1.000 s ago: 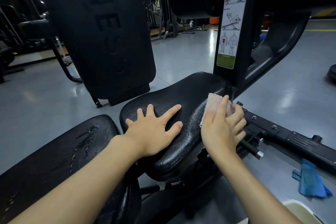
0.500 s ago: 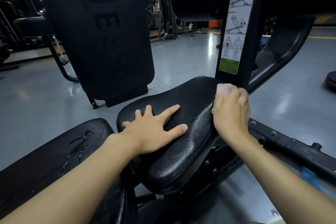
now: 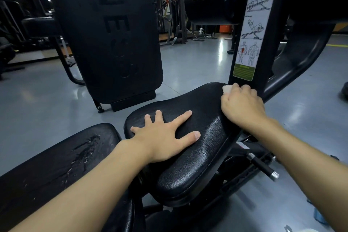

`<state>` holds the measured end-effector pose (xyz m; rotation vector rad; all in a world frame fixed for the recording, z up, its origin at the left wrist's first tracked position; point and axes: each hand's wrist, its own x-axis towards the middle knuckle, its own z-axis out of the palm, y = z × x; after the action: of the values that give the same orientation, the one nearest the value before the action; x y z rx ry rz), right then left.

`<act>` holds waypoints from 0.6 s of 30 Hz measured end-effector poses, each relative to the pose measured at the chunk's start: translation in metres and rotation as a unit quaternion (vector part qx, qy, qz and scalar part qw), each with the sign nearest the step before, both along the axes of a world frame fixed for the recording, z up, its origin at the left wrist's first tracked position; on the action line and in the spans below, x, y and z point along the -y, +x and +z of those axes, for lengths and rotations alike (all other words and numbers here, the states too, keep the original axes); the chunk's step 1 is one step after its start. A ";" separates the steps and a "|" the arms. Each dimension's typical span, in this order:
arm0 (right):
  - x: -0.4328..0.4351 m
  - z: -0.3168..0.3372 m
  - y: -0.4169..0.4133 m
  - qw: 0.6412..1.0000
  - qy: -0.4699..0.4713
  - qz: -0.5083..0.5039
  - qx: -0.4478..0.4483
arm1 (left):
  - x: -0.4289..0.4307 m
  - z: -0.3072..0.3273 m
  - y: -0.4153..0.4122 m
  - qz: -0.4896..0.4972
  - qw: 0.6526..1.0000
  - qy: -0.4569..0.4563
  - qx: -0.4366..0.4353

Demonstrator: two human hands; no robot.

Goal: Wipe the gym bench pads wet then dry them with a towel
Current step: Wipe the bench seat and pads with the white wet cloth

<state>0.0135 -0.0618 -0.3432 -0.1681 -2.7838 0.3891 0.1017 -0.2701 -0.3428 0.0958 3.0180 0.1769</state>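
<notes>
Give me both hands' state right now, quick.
Left hand: open, flat on the seat pad, holding nothing.
Right hand: closed on a cloth at the pad's far edge.

left hand (image 3: 162,137) flat on seat pad (image 3: 203,149), right hand (image 3: 243,104) gripping cloth (image 3: 227,88)

Black seat pad (image 3: 197,149), whitish cloth (image 3: 227,88)

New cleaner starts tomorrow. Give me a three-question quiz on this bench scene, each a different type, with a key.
1. True or false: the left hand lies flat and open on the seat pad.
2. What does the right hand hold? A) spray bottle B) pale cloth C) brush
3. Fill in: water droplets show on the ____ pad, the near-left one.

Key: 1 true. 2 B. 3 back.
</notes>
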 end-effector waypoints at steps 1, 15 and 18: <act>0.003 0.006 -0.008 1.000 0.011 0.002 0.016 | -0.001 0.000 0.000 0.000 1.000 0.001 0.001; 0.009 0.028 -0.043 0.990 0.060 0.063 0.106 | 0.011 -0.001 -0.007 0.004 0.998 0.060 -0.013; -0.004 0.023 -0.031 0.993 0.055 0.056 0.089 | 0.023 0.002 -0.015 -0.008 0.996 0.091 -0.016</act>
<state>-0.0176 -0.0573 -0.3202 -0.0217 -2.9916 0.2564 0.0869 -0.2929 -0.3410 0.1390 3.0254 0.4539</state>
